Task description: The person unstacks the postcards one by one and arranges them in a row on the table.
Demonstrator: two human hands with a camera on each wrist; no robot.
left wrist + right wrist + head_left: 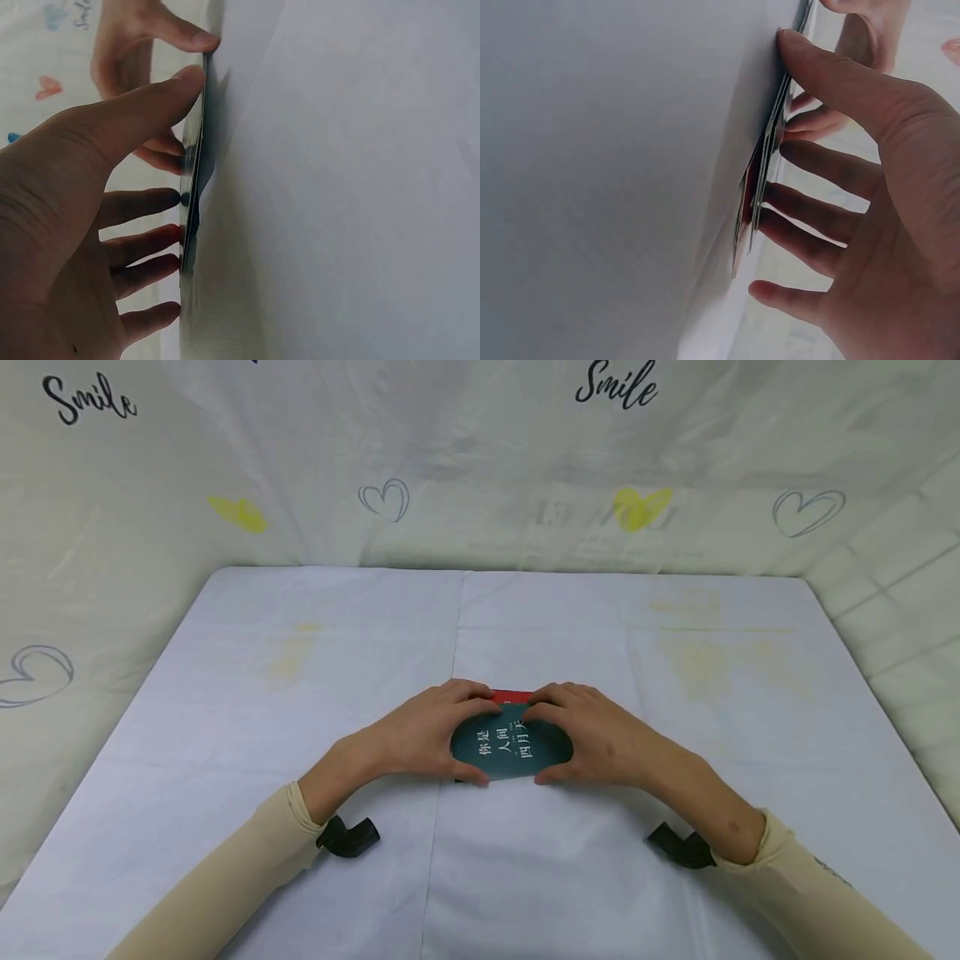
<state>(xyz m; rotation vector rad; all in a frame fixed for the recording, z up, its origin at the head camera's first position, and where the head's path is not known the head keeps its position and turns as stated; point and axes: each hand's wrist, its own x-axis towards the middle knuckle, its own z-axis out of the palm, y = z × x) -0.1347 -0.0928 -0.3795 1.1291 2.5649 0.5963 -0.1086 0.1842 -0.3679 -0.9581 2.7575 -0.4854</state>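
Observation:
In the head view, a teal card [512, 745] with white Chinese characters lies at the middle of the table. A strip of a red card [512, 697] shows beyond its far edge. My left hand [423, 735] grips the left side, thumb at the near edge and fingers at the far edge. Mirroring it, my right hand [611, 745] holds the right side the same way. Seen edge-on in the right wrist view, several thin layers [769, 150] stand slightly fanned apart between thumb and fingers. Part of the teal card is hidden under both hands.
A white cloth [300, 735] covers the table, with faint yellowish stains. Behind it hangs a pale curtain [480, 452] printed with hearts and "Smile". Black curved pieces [351, 837] stick out at both wrists, beside beige sleeves.

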